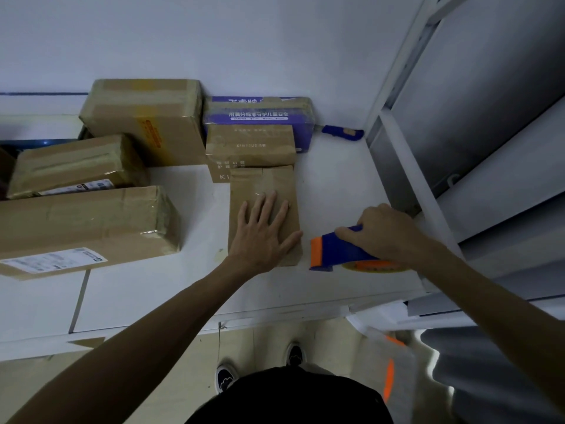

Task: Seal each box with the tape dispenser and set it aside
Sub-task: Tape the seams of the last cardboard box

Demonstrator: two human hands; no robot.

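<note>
A small flat brown box [263, 186] lies on the white table [153, 289], with clear tape across its top. My left hand [263, 232] presses flat on it, fingers spread. Just right of the box, my right hand [383, 232] grips a blue and orange tape dispenser [339, 250], its orange blade end pointing toward the box and its tape roll near the table surface. The dispenser is a short gap away from the box's right edge.
Several taped cardboard boxes stand to the left and behind: a long one [82, 228], a medium one [76, 165], a tall one [146, 120], a printed one [250, 143] and a purple-labelled one [260, 116]. A blue utility knife [342, 132] lies by the wall. White shelving [412, 166] stands on the right.
</note>
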